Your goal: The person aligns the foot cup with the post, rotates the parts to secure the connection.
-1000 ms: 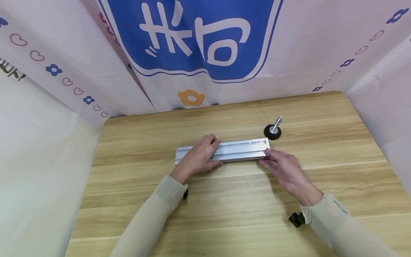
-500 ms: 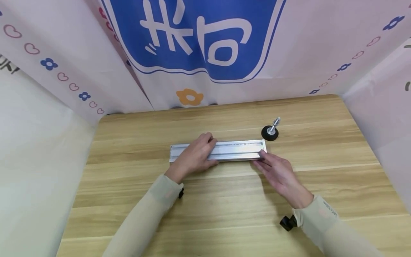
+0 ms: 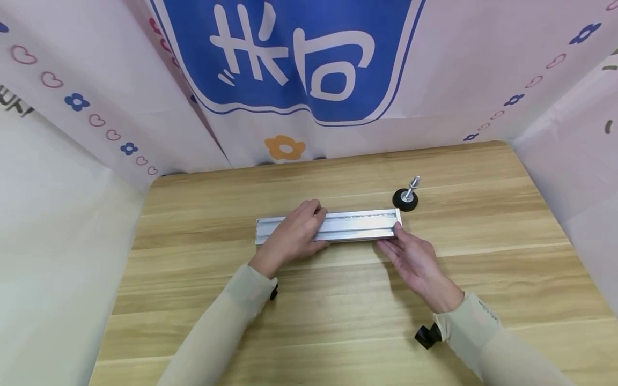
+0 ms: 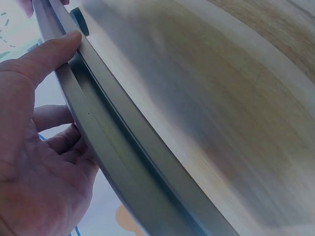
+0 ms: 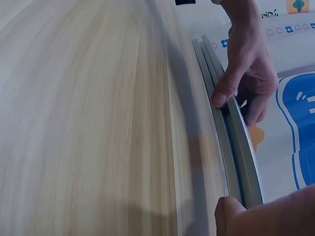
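"Where's the metal profile [image 3: 362, 224]?"

"Over the middle of the bench [image 3: 338, 316], its length running roughly along the far edge. I can't tell whether it touches the wood."

"And the fingers?"

"The left hand [image 3: 294, 233] grasps it left of its midpoint, thumb on the near side, fingers curled over the far side. The right hand [image 3: 416, 262] pinches the right end at its near corner."

"Anything beside it?"

"A levelling foot [image 3: 405, 199], black base down, bolt tilted, just beyond that end, towards the bench's far right corner."
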Tool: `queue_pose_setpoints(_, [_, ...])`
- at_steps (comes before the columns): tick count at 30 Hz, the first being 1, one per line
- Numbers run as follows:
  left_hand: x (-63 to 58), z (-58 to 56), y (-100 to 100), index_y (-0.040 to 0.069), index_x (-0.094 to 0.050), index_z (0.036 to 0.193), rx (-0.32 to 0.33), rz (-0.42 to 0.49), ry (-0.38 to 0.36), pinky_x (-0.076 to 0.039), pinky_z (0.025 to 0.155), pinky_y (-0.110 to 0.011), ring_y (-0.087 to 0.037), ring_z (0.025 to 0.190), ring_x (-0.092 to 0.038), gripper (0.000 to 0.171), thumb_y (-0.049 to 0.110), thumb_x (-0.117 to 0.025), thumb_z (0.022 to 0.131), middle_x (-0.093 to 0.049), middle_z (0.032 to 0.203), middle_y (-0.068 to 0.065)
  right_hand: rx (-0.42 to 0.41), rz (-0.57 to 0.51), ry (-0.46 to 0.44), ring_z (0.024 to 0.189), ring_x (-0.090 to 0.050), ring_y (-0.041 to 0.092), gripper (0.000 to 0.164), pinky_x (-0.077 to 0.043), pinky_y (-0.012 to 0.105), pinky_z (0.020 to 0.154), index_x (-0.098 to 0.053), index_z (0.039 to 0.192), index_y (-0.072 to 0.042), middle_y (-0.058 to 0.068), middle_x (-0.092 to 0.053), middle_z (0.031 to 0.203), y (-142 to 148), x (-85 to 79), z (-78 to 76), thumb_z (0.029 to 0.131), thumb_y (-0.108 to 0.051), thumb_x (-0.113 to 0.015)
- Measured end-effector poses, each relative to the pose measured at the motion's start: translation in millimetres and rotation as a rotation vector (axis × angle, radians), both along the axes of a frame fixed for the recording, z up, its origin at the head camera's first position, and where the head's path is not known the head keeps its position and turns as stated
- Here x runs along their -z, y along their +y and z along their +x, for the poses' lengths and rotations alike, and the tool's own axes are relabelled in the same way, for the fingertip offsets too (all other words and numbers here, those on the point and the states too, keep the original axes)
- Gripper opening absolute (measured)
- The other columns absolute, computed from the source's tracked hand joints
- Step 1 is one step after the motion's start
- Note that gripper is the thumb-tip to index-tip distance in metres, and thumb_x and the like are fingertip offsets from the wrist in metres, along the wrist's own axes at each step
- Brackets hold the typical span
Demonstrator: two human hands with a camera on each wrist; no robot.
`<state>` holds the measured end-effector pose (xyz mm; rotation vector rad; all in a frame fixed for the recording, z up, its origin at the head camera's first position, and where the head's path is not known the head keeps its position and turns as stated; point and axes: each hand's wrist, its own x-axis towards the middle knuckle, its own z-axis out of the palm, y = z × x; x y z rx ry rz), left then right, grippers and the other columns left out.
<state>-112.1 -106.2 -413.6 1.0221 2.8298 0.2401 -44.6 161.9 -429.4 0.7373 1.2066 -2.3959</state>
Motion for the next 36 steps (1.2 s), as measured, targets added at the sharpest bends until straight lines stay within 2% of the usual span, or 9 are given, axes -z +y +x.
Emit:
queue_pose_setpoints(4, [-2.1,0.4,2.1,-0.003,-0.062,0.138,0.011,-0.015,0.013,-0.057,0.101,-0.037,-0.026,0.115,-0.058,0.069,0.040,-0.086,0.089,-0.059,0.128,-0.014,0.013,-0.005,0.005,0.157,-0.036,0.029,0.062,-0.043,0.029,0.123,-0.018,0.165,0.000,0.023,-0.025,0.170,-0.6,-0.1,1.7,0.114,-0.026,-0.043])
queue_pose_setpoints(11, [-5.0,1.9,3.0,-0.003,-0.062,0.138,0.002,-0.032,0.013,-0.057,0.101,-0.036,-0.025,0.115,-0.058,0.070,0.041,-0.086,0.089,-0.059,0.129,-0.014,0.018,-0.001,0.017,0.156,-0.038,0.028,0.062,-0.045,0.028,0.121,-0.019,0.165,-0.001,0.022,-0.026,0.170,-1.0,-1.6,4.1,0.114,-0.026,-0.044])
queue_pose_setpoints(14, [-6.5,2.2,3.2,-0.002,-0.062,0.138,-0.005,-0.034,0.008,-0.057,0.102,-0.036,-0.025,0.116,-0.057,0.069,0.041,-0.086,0.089,-0.059,0.130,-0.014,0.025,0.006,0.019,0.152,-0.044,0.026,0.062,-0.047,0.028,0.120,-0.021,0.164,-0.001,0.022,-0.028,0.169,-1.1,-2.5,4.6,0.113,-0.026,-0.046])
queue_pose_setpoints(19, [-9.6,2.3,3.0,-0.002,-0.062,0.138,-0.008,-0.041,0.009,-0.057,0.103,-0.036,-0.026,0.118,-0.057,0.070,0.041,-0.085,0.089,-0.059,0.132,-0.014,0.024,0.022,0.026,0.137,-0.058,0.020,0.062,-0.048,0.028,0.118,-0.023,0.163,-0.001,0.022,-0.035,0.166,-1.0,-5.1,5.3,0.113,-0.027,-0.047])
queue_pose_setpoints(25, [-12.1,3.5,2.2,-0.002,-0.063,0.136,-0.004,-0.037,0.025,-0.057,0.101,-0.036,-0.027,0.116,-0.058,0.068,0.040,-0.086,0.089,-0.060,0.131,-0.014,0.025,0.019,0.038,0.129,-0.063,0.017,0.062,-0.050,0.028,0.117,-0.025,0.163,-0.001,0.010,-0.059,0.143,0.8,-8.6,5.1,0.112,-0.027,-0.050])
queue_pose_setpoints(32, [-14.0,7.4,2.7,-0.002,-0.063,0.132,-0.030,0.015,0.055,-0.058,0.095,-0.036,-0.026,0.110,-0.057,0.065,0.038,-0.088,0.087,-0.060,0.126,-0.014,-0.002,0.023,0.104,0.120,-0.069,0.012,0.064,-0.049,0.029,0.117,-0.024,0.161,0.001,0.002,-0.069,0.129,5.2,-15.6,3.9,0.111,-0.027,-0.053])
queue_pose_setpoints(36, [-16.0,9.7,3.5,-0.001,-0.063,0.131,-0.047,0.036,0.063,-0.059,0.095,-0.036,-0.026,0.110,-0.057,0.064,0.037,-0.089,0.086,-0.060,0.127,-0.014,0.007,0.019,0.112,0.113,-0.073,0.011,0.063,-0.051,0.030,0.114,-0.026,0.159,0.001,-0.002,-0.075,0.115,6.7,-19.5,3.0,0.110,-0.025,-0.055])
